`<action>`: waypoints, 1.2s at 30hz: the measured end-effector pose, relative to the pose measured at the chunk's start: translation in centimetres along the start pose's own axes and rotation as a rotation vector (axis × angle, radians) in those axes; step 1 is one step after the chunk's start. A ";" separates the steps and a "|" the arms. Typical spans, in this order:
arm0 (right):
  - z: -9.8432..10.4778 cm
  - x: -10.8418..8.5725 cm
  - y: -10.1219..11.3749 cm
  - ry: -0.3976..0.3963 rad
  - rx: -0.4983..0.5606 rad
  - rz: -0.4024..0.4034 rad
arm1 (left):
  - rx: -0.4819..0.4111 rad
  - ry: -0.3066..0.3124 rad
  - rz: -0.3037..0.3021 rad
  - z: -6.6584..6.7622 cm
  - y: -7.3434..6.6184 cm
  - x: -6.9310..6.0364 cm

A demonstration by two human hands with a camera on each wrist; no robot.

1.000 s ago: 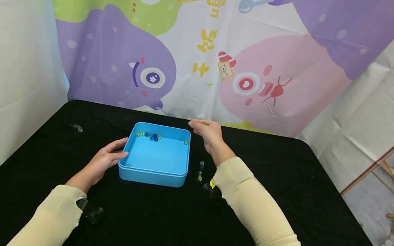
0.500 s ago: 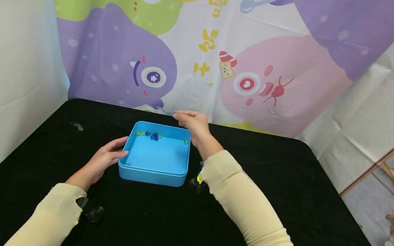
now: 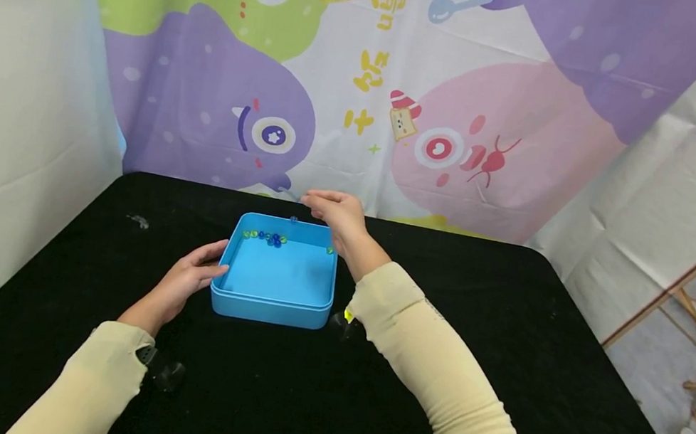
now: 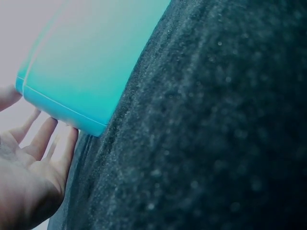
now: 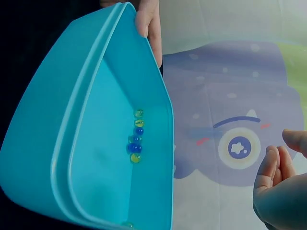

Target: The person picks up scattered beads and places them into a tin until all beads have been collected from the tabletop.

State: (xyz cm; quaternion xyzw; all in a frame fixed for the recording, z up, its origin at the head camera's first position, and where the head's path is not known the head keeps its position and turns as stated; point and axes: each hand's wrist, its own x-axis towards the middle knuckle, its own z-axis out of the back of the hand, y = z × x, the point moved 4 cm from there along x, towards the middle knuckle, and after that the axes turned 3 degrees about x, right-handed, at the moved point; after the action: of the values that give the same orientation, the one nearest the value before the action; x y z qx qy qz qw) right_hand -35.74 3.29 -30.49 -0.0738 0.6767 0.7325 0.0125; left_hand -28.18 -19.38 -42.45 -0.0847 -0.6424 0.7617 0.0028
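A square blue plastic box stands open-topped on the black-covered table. Along its far inner wall lie several green-yellow and blue glass marbles, and one more marble sits in the far right corner. My left hand holds the box's left wall, thumb over the rim and fingers against the outside. Over the far right rim is my right hand; its thumb and fingers are apart in the right wrist view, with nothing between them. A dark blue marble is in the air by the far rim, apart from the fingers.
A black cloth covers the table. Behind it hangs a curtain with cartoon figures. A small crumpled clear scrap lies at the far left. My right forearm hides the cloth just right of the box.
My right hand has moved left to above the box's far side and let go of a blue marble. The left hand stays on the box. The sleeve now covers the marbles right of the box.
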 end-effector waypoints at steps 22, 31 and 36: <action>5.6 0.3 -3.7 -0.062 0.032 0.046 | -0.005 0.008 0.002 0.0 0.0 0.1; 7.4 0.2 -6.7 -0.079 0.040 -0.010 | -0.030 -0.003 0.006 -0.1 0.1 0.3; 8.2 0.2 -8.5 -0.080 0.046 -0.039 | -0.020 -0.007 0.004 0.0 0.2 0.3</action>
State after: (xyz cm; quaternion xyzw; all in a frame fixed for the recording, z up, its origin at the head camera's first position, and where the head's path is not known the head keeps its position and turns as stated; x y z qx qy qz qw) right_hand -35.71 12.18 -38.35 -0.0574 0.6908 0.7186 0.0557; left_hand -28.45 -19.37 -42.73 -0.0834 -0.6497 0.7556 -0.0018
